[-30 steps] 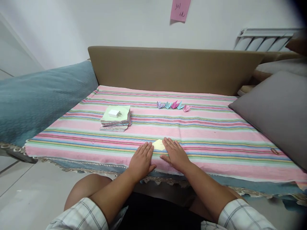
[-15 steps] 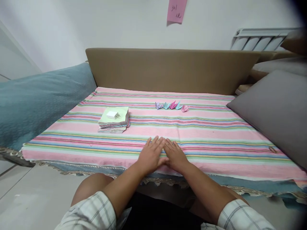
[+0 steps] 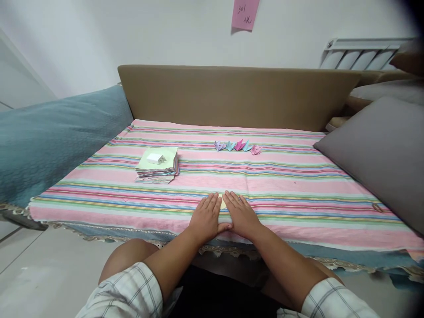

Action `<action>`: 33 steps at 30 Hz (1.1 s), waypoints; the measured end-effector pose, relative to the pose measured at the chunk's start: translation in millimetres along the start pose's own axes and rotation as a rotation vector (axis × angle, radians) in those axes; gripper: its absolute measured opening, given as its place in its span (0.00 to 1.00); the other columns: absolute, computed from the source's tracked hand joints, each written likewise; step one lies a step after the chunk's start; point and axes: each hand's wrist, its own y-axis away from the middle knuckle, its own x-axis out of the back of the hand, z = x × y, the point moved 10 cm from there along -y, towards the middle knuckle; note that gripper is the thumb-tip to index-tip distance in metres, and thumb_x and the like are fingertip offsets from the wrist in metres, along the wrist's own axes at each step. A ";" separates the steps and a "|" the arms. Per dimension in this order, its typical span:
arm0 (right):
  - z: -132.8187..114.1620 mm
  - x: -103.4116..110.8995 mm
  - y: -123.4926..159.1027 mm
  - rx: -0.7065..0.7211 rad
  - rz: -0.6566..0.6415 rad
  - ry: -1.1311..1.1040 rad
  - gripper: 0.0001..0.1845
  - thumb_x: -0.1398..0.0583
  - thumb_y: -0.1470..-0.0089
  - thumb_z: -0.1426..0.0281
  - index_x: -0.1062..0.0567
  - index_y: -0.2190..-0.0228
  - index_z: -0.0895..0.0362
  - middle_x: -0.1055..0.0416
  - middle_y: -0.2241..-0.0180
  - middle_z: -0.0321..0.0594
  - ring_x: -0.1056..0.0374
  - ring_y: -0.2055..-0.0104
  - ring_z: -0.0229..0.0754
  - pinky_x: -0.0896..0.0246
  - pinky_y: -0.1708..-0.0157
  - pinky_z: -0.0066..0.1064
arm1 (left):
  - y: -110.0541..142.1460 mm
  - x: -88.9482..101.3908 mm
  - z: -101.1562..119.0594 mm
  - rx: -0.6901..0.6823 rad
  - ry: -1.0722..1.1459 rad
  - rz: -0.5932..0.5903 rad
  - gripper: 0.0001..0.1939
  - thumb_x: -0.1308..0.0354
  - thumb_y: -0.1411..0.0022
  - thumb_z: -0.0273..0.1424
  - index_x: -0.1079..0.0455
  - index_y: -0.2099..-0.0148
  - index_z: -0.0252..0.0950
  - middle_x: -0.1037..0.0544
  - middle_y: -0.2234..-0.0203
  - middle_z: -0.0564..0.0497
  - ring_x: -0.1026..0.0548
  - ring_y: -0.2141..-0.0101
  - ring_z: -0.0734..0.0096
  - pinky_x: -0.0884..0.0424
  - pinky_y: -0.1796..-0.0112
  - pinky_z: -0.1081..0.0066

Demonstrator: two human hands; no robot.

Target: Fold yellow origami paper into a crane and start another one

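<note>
On the near middle of the striped cloth (image 3: 281,183), the left hand (image 3: 206,218) and right hand (image 3: 243,217) lie flat, fingers extended, over yellow paper (image 3: 222,203), gripping nothing. Far: smooth brown backrest (image 3: 232,95), white wall (image 3: 165,35). Right: grey cushion (image 3: 380,145).

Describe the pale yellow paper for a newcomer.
Striped cloth lies in front of the brown backrest. Near the cloth's front edge, the left hand and right hand lie side by side. Between them peeks pale yellow paper, the only paper partly under hands.
</note>
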 end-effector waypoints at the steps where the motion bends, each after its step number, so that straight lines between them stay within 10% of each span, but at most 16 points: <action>1: 0.4 -0.2 -0.2 -0.005 -0.006 -0.002 0.46 0.41 0.53 0.58 0.52 0.39 0.62 0.61 0.36 0.45 0.63 0.35 0.49 0.68 0.38 0.45 | 1.5 1.3 -1.5 0.003 -0.003 0.002 0.45 0.59 0.45 0.59 0.46 0.38 0.28 0.44 0.40 0.37 0.48 0.39 0.54 0.50 0.42 0.57; 19: 26.4 -1.0 7.9 -0.100 -0.042 -0.011 0.52 0.50 0.53 0.41 0.54 0.38 0.62 0.64 0.36 0.47 0.68 0.34 0.51 0.68 0.39 0.48 | 22.8 13.4 -21.9 0.029 -0.067 0.072 0.39 0.55 0.42 0.55 0.43 0.39 0.31 0.41 0.41 0.40 0.44 0.41 0.55 0.47 0.43 0.57; 25: 23.4 0.1 7.3 -0.107 -0.025 -0.001 0.46 0.46 0.50 0.50 0.54 0.38 0.62 0.64 0.36 0.47 0.67 0.34 0.50 0.67 0.39 0.48 | 7.4 39.5 1.9 -0.008 -0.084 0.181 0.37 0.57 0.40 0.53 0.45 0.39 0.32 0.46 0.39 0.41 0.51 0.38 0.53 0.61 0.41 0.49; 33: 24.0 -1.2 7.7 -0.097 -0.010 0.028 0.40 0.44 0.52 0.66 0.51 0.39 0.61 0.60 0.36 0.45 0.63 0.35 0.50 0.62 0.40 0.47 | -28.4 7.8 35.4 -0.141 0.008 0.042 0.41 0.61 0.41 0.55 0.47 0.38 0.27 0.45 0.39 0.40 0.51 0.38 0.54 0.54 0.41 0.56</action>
